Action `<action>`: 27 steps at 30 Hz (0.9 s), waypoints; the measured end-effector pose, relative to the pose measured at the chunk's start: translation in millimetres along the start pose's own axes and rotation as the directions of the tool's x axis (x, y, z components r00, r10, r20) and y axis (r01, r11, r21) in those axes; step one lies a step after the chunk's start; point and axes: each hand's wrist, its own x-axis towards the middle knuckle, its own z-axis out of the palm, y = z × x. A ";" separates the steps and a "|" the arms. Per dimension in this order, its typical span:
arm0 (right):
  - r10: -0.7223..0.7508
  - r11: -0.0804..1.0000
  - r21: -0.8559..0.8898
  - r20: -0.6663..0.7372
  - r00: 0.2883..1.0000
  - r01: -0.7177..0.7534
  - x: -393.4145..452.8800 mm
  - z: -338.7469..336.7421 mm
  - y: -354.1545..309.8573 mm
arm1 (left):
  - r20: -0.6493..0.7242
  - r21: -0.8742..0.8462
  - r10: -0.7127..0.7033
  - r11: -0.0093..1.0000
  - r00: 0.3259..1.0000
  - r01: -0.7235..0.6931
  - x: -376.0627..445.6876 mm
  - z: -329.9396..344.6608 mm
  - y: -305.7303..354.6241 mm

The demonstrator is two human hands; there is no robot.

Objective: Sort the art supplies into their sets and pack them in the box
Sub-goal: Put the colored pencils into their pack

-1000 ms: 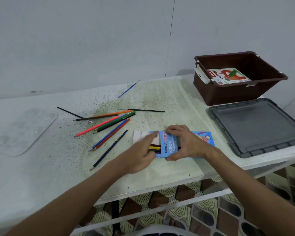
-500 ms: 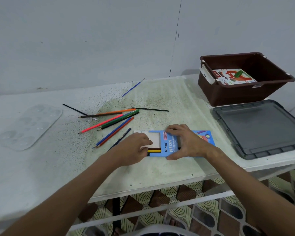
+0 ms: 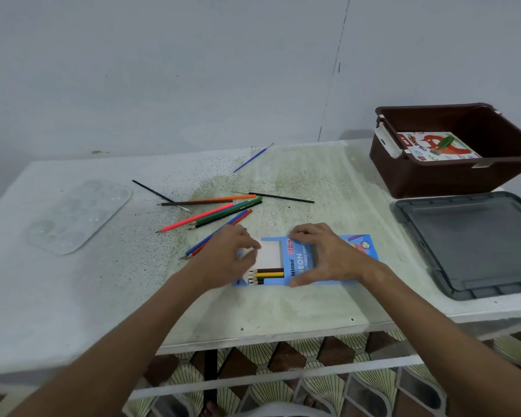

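A blue pencil box [image 3: 301, 264] lies flat near the table's front edge, its white inner tray [image 3: 269, 254] pulled out to the left. Three pencils [image 3: 268, 274] lie in the tray: brown, yellow and a dark one. My right hand [image 3: 328, 257] grips the box sleeve from above. My left hand [image 3: 227, 257] hovers with curled fingers at the tray's open end, over a dark blue pencil whose tip [image 3: 245, 229] shows past it. Loose coloured pencils [image 3: 223, 213] lie just behind. The brown box [image 3: 451, 176] stands at the back right.
An oil pastel set [image 3: 433, 145] lies in the brown box; its grey lid [image 3: 475, 245] lies in front of it. Black brushes [image 3: 154, 191] [image 3: 283, 197] and a blue brush [image 3: 253, 158] lie behind the pencils. A clear palette [image 3: 79, 215] rests at the left.
My left hand has drawn back left from the pencil ends in the tray and now covers the dark blue pencil. My right hand stays on the box.
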 end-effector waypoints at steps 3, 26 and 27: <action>-0.032 0.999 0.029 -0.061 0.998 0.033 17.8 -4.5 -9.7 | -0.160 0.051 -0.151 0.986 0.976 0.161 -1.6 -26.3 -23.0; -0.179 0.979 -0.058 0.186 0.966 0.193 128.1 20.2 -53.8 | 0.061 0.216 -0.437 0.883 0.897 0.416 -18.5 -50.8 -73.5; -0.191 0.976 -0.067 0.200 0.961 0.208 129.6 21.1 -55.1 | 0.064 0.212 -0.449 0.879 0.891 0.427 -20.3 -52.8 -75.1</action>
